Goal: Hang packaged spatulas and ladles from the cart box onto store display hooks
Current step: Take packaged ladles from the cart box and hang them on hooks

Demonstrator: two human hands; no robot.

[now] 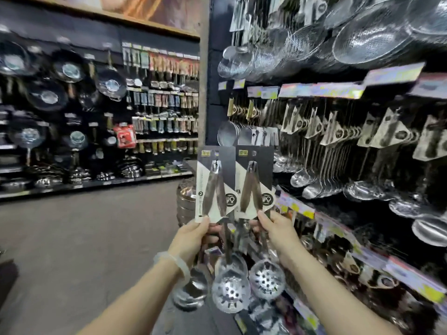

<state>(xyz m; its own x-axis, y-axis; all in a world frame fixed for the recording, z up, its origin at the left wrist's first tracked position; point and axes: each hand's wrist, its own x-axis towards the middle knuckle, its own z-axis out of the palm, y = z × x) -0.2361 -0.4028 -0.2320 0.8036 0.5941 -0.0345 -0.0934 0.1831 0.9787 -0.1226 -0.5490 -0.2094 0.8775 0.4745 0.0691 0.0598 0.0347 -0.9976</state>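
Left hand: we see the left hand (193, 234), a pale bangle (173, 261) on its wrist, raised in front of the shelving, its thumb pinching the lower edge of the left card (214, 182) with fingers curled behind it.
Right hand: the right hand (274, 232) pinches the lower edge of the right card (254, 180) between thumb and curled fingers.
Left card: we hold it upright, black and cream, with two dark handles fanned across it and a hang hole near its top edge.
Right card: upright just beside the left card, their inner edges touching or overlapping; we cannot tell which. It carries two handles as well.
Utensil heads: below the hands hang the slotted skimmer (231, 291) and the second slotted skimmer (267, 281), each a round perforated steel bowl; to the left a plain ladle bowl (192, 290) hangs, blurred.
Display on the right: the rows of packaged ladles (338, 131) hang from hooks behind coloured price tags (321, 90); the wire strainers (362, 39) hang in the row above.
Position of cards: we hold both cards out in the aisle, near the end of the display, on no hook.
Far wall: the dark pans (48, 93) and more carded tools hang across the aisle, over the grey floor (84, 238).
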